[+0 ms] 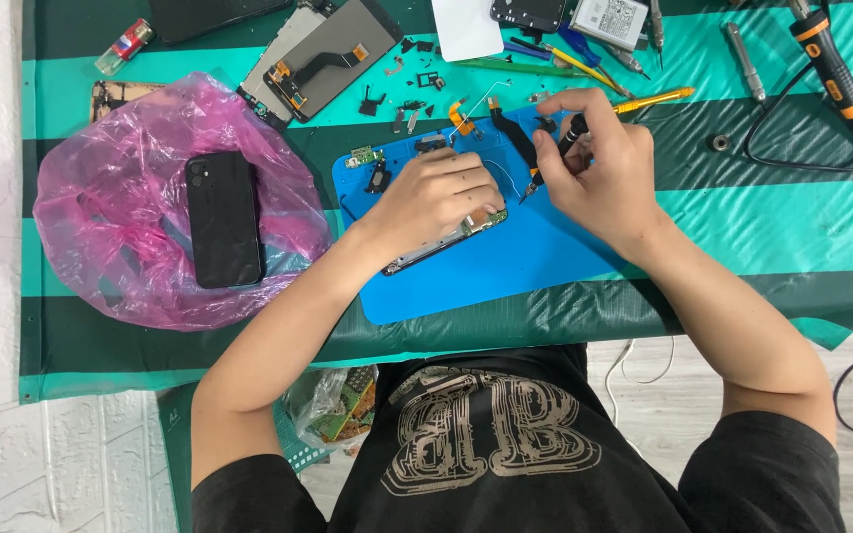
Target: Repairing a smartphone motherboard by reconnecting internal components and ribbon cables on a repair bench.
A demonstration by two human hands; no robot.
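Note:
An opened phone body point(436, 247) lies on a blue work mat point(505, 266). My left hand point(438, 195) presses down on it, covering most of it. My right hand point(599, 163) grips a small black screwdriver point(557, 151), tip angled down toward the phone's upper end beside my left fingers. A black flex strip point(513, 133) and an orange flex cable point(460, 118) lie on the mat just beyond the hands.
A black phone point(223, 219) rests on a pink plastic bag point(111, 247) at left. A detached screen panel point(323, 54), small loose parts, tweezers, screwdrivers, a yellow tool point(656, 99) and a cabled orange-black tool point(826, 59) crowd the far side of the green striped cloth point(762, 217).

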